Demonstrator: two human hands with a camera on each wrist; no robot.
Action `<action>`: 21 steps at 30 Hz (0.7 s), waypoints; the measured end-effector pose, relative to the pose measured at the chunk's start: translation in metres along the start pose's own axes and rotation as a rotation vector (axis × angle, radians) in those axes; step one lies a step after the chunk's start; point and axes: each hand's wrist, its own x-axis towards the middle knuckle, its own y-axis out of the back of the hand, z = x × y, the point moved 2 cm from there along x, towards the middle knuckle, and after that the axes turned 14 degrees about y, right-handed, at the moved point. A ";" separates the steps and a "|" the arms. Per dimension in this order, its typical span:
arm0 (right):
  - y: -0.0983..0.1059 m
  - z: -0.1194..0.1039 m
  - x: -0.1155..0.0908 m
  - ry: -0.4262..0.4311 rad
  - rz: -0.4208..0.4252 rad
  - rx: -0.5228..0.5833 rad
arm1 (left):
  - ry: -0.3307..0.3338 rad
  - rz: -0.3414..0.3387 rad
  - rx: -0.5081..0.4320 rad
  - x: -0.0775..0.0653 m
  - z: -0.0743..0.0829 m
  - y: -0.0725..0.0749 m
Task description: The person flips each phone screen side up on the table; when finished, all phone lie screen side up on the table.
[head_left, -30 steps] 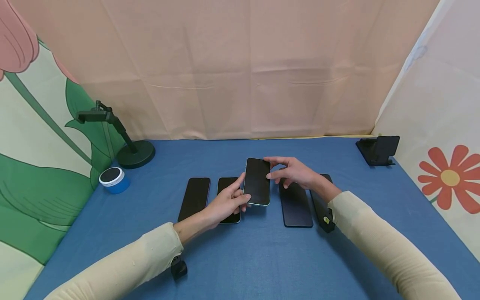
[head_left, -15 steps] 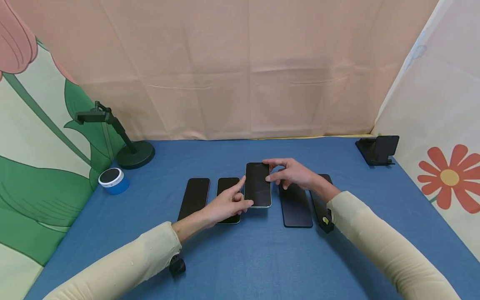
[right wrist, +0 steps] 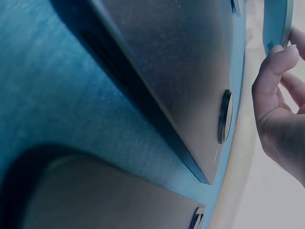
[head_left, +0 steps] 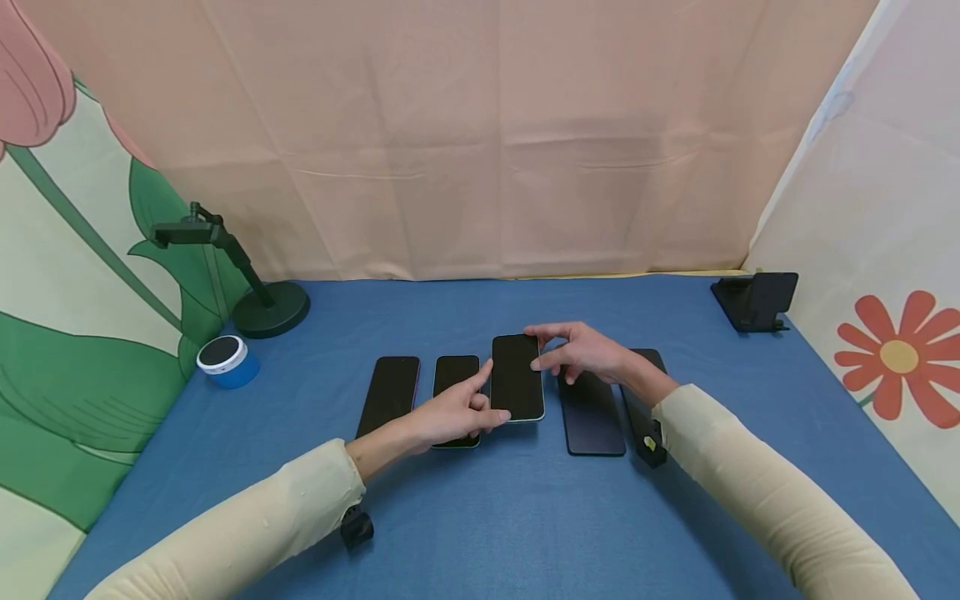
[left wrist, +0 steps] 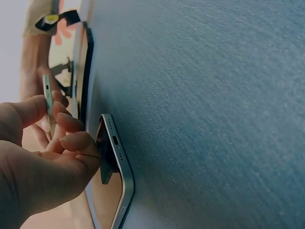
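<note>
A smartphone with a dark screen and a pale green edge is held up off the blue table, screen up. My left hand grips its lower left side, thumb on the near corner and index finger along the edge. At the upper right, my right hand pinches the same smartphone, whose light blue back shows in the right wrist view. Below my left hand lies another phone, partly covered by it. A dark phone lies beneath my right hand, camera bump upward.
Another dark phone lies at far left of the row, and one more sits partly under the right wrist. A black stand and a blue-white jar are at back left. A small folding stand occupies the back right.
Both hands have brought the held smartphone slightly lower and nearer to me, keeping their grip. The phones on the table have stayed in place.
</note>
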 end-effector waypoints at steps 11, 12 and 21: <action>-0.006 0.004 0.001 -0.063 -0.054 -0.025 | 0.087 -0.027 0.025 0.000 0.000 -0.005; -0.007 0.005 0.001 -0.069 -0.058 -0.024 | 0.098 -0.029 0.025 0.000 0.000 -0.005; -0.012 0.005 0.003 -0.114 -0.086 -0.042 | 0.184 -0.042 0.051 0.002 0.003 -0.006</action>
